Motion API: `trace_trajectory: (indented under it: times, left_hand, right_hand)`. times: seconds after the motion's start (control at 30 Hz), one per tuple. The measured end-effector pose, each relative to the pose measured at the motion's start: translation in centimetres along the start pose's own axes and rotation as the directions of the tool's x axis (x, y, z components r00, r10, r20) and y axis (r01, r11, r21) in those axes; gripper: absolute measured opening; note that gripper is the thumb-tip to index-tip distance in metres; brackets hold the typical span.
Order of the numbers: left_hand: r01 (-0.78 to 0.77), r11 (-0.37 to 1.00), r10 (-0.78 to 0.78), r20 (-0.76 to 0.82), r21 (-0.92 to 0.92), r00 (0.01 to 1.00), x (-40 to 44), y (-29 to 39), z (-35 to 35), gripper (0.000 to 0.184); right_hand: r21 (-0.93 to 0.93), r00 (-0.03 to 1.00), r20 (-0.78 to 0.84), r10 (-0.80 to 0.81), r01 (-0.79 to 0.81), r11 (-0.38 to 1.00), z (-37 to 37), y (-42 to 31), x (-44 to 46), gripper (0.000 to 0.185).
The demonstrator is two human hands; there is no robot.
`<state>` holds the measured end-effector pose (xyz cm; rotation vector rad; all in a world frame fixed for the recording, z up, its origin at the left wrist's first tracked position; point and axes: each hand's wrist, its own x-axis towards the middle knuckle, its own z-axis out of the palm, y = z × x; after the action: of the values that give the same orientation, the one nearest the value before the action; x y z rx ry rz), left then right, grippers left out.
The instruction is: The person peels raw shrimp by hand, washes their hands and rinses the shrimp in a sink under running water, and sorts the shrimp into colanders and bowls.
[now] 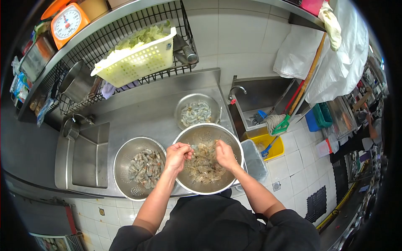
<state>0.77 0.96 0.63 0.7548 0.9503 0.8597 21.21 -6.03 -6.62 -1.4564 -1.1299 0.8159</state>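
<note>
Both hands are over a large metal colander (208, 189) that holds a heap of brownish shells (205, 167). My left hand (179, 155), at the colander's left side, is closed in a pinch on a small greyish shrimp. On the right, my right hand (225, 154) has its fingers pressed together around something too small to make out. Left of this colander stands another one (121, 167) with whole grey shrimp (146, 168) in it. Behind, a smaller metal bowl (181, 103) contains pale peeled shrimp (196, 113).
A steel sink (90, 161) lies at the left of the counter (138, 117). Above it, a wire rack holds a basket of leafy vegetables (138, 62). At the right are another sink (247, 117), a clear tub (254, 161), a yellow bucket (278, 146) and mops. A person stands far right.
</note>
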Motion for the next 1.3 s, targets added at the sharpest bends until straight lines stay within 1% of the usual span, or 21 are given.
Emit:
trace_trajectory:
  times: [0.03, 0.07, 0.1, 0.17, 0.2, 0.23, 0.27, 0.3, 0.37, 0.5, 0.57, 0.83, 0.9, 0.93, 1.0, 1.1, 1.17, 1.2, 1.23, 1.27, 1.3]
  left_hand:
    - [0.0, 1.0, 0.0, 0.001, 0.001, 1.0, 0.1, 0.0, 0.0, 0.003]
    - [-0.014, 0.999, 0.014, 0.008, 0.034, 1.0, 0.1, 0.0, -0.1, 0.003]
    - [-0.027, 0.997, 0.026, 0.017, 0.066, 1.0, 0.1, -0.1, 0.0, 0.003]
    - [-0.038, 0.993, 0.036, 0.027, 0.116, 0.999, -0.1, -0.1, 0.4, 0.004]
    - [-0.052, 0.986, 0.048, 0.032, 0.16, 0.998, -0.2, 0.0, 0.6, 0.005]
    - [-0.051, 0.985, 0.047, 0.033, 0.162, 0.998, -0.2, -0.1, 0.8, 0.005]
    - [-0.079, 0.98, 0.071, 0.053, 0.181, 0.996, -0.3, -0.2, 1.0, 0.006]
    - [-0.108, 0.974, 0.095, 0.073, 0.199, 0.993, -0.4, -0.2, 1.1, 0.007]
    - [-0.14, 0.964, 0.122, 0.092, 0.226, 0.988, -0.7, -0.3, 1.3, 0.006]
    - [-0.22, 0.944, 0.195, 0.123, 0.245, 0.973, -1.3, -0.4, 1.2, 0.004]
    - [-0.239, 0.942, 0.216, 0.121, 0.237, 0.969, -1.5, -0.3, 1.1, 0.004]
    - [-0.279, 0.946, 0.26, 0.13, 0.164, 0.957, -2.2, 0.2, 0.9, 0.007]
    - [-0.282, 0.954, 0.264, 0.159, 0.1, 0.951, -2.2, 0.1, 0.7, 0.006]
    - [-0.282, 0.954, 0.265, 0.159, 0.1, 0.951, -2.3, 0.2, 0.7, 0.006]
    - [-0.221, 0.975, 0.222, 0.154, -0.021, 0.963, -2.3, 0.4, 0.7, 0.005]
    - [-0.17, 0.981, 0.181, 0.122, -0.096, 0.976, -2.3, 1.0, 0.4, 0.005]
    - [-0.166, 0.979, 0.181, 0.129, -0.121, 0.975, -2.1, 1.1, -0.1, 0.005]
    - [-0.162, 0.976, 0.181, 0.134, -0.144, 0.974, -1.9, 1.0, -0.2, 0.005]
    - [-0.164, 0.976, 0.183, 0.134, -0.145, 0.974, -1.7, 1.1, -0.2, 0.005]
    - [-0.17, 0.98, 0.182, 0.115, -0.103, 0.977, -1.3, 1.2, -0.1, 0.006]
    - [-0.176, 0.982, 0.182, 0.094, -0.063, 0.979, -0.9, 1.5, 0.1, 0.007]
  right_hand:
    - [-0.204, 0.987, 0.117, -0.109, 0.131, 0.97, -0.2, 0.0, 0.2, 0.017]
    - [-0.382, 0.95, 0.249, -0.187, 0.274, 0.883, -0.4, -0.1, 0.3, 0.022]
    - [-0.382, 0.951, 0.245, -0.187, 0.271, 0.883, -0.1, -0.7, 0.2, 0.022]
    - [-0.171, 0.906, 0.124, -0.404, 0.421, 0.891, 0.9, -3.3, 0.0, 0.028]
    - [-0.171, 0.907, 0.121, -0.404, 0.42, 0.891, 0.7, -5.0, 0.1, 0.028]
    - [0.049, 0.954, 0.281, -0.105, 0.095, 0.994, 0.3, -6.8, 0.2, 0.022]
    - [0.197, 0.861, 0.484, 0.155, -0.28, 0.94, 0.2, -7.7, 0.3, 0.018]
    - [0.198, 0.862, 0.483, 0.155, -0.28, 0.939, 0.4, -7.7, 0.5, 0.018]
    - [0.194, 0.786, 0.565, 0.25, -0.422, 0.886, 0.8, -7.4, 0.8, 0.017]
    - [0.294, 0.79, 0.529, 0.309, -0.513, 0.806, 1.4, -5.9, 0.8, 0.02]
    - [0.454, 0.806, 0.524, 0.276, -0.538, 0.71, 1.5, -5.7, 0.6, 0.016]
    - [0.513, 0.841, 0.491, 0.229, -0.491, 0.704, 1.7, -6.6, 0.3, 0.012]
    - [0.512, 0.838, 0.498, 0.223, -0.492, 0.704, 1.5, -6.6, 0.3, 0.011]
    - [0.482, 0.836, 0.494, 0.239, -0.492, 0.725, 1.3, -6.8, 0.2, 0.011]
    - [0.451, 0.835, 0.489, 0.254, -0.491, 0.745, 1.1, -6.9, 0.1, 0.01]
    - [0.383, 0.837, 0.47, 0.28, -0.48, 0.789, 0.7, -6.9, 0.1, 0.009]
    - [0.242, 0.853, 0.418, 0.313, -0.437, 0.867, 0.6, -6.2, -0.4, 0.009]
    - [0.242, 0.853, 0.418, 0.312, -0.435, 0.867, 0.4, -5.5, -0.6, 0.009]
    - [0.045, 0.882, 0.42, 0.216, -0.258, 0.965, 0.1, -4.5, -0.8, 0.01]
    - [-0.152, 0.89, 0.441, 0.118, -0.056, 0.987, -0.2, -3.6, -1.1, 0.012]
    - [-0.152, 0.888, 0.444, 0.117, -0.054, 0.987, -0.4, -2.8, -1.5, 0.012]
